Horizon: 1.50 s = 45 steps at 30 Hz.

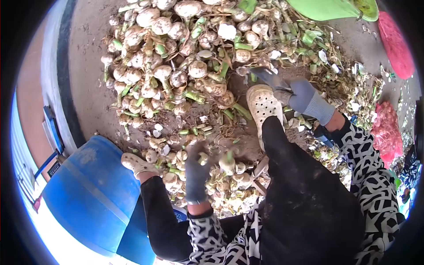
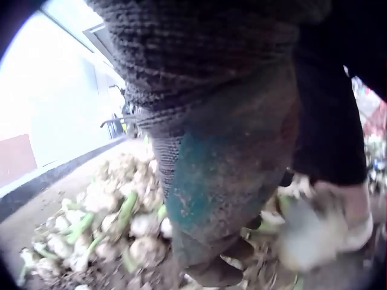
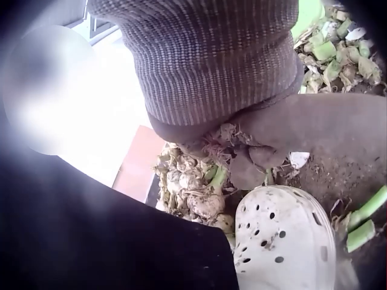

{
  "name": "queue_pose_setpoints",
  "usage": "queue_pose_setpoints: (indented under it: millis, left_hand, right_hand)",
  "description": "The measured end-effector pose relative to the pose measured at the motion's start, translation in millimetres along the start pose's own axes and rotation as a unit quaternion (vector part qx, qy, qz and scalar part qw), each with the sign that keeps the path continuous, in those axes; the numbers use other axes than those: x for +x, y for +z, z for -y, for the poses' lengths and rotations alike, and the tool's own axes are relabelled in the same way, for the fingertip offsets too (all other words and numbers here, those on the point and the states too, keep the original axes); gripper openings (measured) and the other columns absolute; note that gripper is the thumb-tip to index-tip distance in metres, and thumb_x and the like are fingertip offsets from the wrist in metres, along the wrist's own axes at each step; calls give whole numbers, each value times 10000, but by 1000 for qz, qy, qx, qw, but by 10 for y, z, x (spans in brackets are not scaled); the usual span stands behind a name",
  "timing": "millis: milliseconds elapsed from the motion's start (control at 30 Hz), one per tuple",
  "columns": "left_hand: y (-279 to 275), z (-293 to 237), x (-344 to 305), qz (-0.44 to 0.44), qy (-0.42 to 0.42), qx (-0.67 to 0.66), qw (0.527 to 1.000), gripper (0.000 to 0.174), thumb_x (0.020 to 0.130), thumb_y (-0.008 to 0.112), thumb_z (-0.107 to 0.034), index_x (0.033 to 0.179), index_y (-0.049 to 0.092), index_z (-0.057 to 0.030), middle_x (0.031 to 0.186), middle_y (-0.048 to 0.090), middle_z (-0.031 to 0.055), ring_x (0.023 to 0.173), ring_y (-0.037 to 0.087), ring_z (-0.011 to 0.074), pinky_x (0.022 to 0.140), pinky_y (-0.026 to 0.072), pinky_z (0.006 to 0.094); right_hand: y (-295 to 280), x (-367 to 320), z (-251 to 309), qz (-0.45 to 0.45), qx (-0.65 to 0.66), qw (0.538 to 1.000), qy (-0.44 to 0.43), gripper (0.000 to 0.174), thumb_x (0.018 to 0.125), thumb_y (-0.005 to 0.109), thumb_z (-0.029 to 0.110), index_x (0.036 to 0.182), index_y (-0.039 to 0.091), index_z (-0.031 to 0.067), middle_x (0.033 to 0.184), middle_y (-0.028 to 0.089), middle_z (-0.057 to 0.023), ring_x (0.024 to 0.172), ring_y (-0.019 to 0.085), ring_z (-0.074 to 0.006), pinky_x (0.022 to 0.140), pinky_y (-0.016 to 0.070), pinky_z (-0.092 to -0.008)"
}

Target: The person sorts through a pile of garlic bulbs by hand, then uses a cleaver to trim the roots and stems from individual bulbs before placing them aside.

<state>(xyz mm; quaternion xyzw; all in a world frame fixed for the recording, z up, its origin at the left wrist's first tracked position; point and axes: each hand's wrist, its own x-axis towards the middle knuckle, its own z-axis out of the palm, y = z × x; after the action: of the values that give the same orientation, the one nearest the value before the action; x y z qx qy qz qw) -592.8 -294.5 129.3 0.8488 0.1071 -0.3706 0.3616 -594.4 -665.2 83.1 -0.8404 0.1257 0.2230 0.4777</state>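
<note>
My left hand (image 1: 197, 174) wears a grey work glove and is blurred over the small pile of trimmed garlic bulbs (image 1: 172, 179). A blurred garlic bulb (image 2: 311, 235) is apart from the hand in the left wrist view, beside the leg. Nothing shows in the left fingers, which hang loosely bent. With the other gloved hand, my right hand (image 1: 304, 97), I grip a knife (image 1: 269, 78) above the pale clog, its broad dark blade pointing at the large heap of garlic (image 1: 176, 57). The right wrist view mostly shows the ribbed glove cuff (image 3: 211, 66).
Pale clogs (image 1: 263, 104) stand on the soil between the piles. A blue barrel (image 1: 95, 185) is at the left. Cut stems and peelings (image 1: 349, 84) cover the right side, near red mesh bags (image 1: 386, 132). A green container (image 1: 329, 9) lies at the top.
</note>
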Motion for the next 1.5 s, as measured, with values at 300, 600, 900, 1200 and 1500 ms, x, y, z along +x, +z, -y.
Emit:
queue_pose_setpoints:
  millis: [300,600,900,1200,1500]
  left_hand:
    - [80,28,1543,-281,-34,121,951,704,749,779,-278,1268,461,75,1229,539,280,1119,553,388,974,455,452]
    - [207,90,-43,-44,80,-413,906,477,917,621,-266,1268,510,37,975,600,86,768,605,165,703,531,290]
    - [150,-1009,-220,55,189,-402,894,902,694,781,-647,1258,549,17,1005,654,147,811,644,206,686,544,326]
    - [366,-1420,6,43,196,-344,917,813,810,753,-501,1354,458,26,1094,595,125,851,620,149,730,534,279]
    - [402,-1175,170,-63,318,-108,940,849,674,877,-424,1282,503,36,1265,546,157,1107,575,244,949,492,383]
  right_hand:
    - [208,81,321,19,-24,1000,4,291,882,679,338,952,698,56,676,635,-142,610,641,-242,582,483,-370]
    - [503,118,632,43,38,963,-264,169,862,664,261,946,701,118,760,663,-129,644,649,-315,567,496,-381]
    - [292,74,228,50,-159,979,-118,171,872,623,283,964,677,148,751,660,-111,676,647,-325,623,511,-419]
    - [227,78,808,22,267,945,-186,169,938,620,150,1041,715,57,789,691,-33,686,609,-69,615,494,-234]
    - [55,71,829,187,297,936,9,303,901,680,217,1150,672,45,904,698,-23,779,643,-103,672,524,-262]
